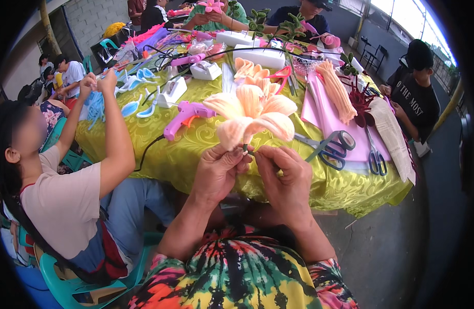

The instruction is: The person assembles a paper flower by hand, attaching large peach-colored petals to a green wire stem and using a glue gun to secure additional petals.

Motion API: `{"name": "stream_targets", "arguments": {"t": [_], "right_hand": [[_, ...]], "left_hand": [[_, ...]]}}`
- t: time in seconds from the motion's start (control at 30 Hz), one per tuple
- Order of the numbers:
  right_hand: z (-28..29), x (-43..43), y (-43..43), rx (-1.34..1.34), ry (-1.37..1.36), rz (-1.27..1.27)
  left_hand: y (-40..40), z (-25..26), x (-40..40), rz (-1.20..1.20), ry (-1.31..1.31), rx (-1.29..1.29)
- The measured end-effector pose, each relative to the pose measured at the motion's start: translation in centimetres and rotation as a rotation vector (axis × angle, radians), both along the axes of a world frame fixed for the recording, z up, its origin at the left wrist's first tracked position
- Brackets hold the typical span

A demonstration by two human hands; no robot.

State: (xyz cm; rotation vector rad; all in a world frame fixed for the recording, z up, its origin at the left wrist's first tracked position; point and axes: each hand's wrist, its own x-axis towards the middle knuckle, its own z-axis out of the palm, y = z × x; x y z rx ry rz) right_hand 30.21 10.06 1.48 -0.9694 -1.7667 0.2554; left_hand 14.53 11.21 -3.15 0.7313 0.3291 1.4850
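A peach lily made of fuzzy chenille stems (256,112) stands upright before me, petals spread. My left hand (219,172) pinches its short stem just below the bloom, where a dark green wrap shows. Close beside it, my right hand (285,175) grips a strip of green floral tape (318,150) between thumb and fingers, its end at the stem. The strip runs back to a tape roll (347,140) on the table. Partly under the roll lie scissors with blue handles (332,156). Left of the flower rests a purple hot glue gun (187,117).
Yellow-green patterned cloth (159,154) covers the table. White tape dispensers (173,92), foam blocks (260,57), peach chenille stems (337,92), pink sheets (322,112) and more scissors (376,158) lie on it. At my left a seated person (67,216) handles blue stems; others work around the table.
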Motion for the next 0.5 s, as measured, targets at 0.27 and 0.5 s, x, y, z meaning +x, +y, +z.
{"name": "stream_targets", "arguments": {"t": [0.27,0.5], "right_hand": [[-0.27,-0.24,0.19,0.032,0.119,0.086],[-0.37,-0.56,-0.19,0.009,0.161,0.127]], "left_hand": [[-0.31,0.26,0.53,0.028,0.093,-0.027],[-0.48,0.00,0.94,0.017,0.008,-0.019]]}}
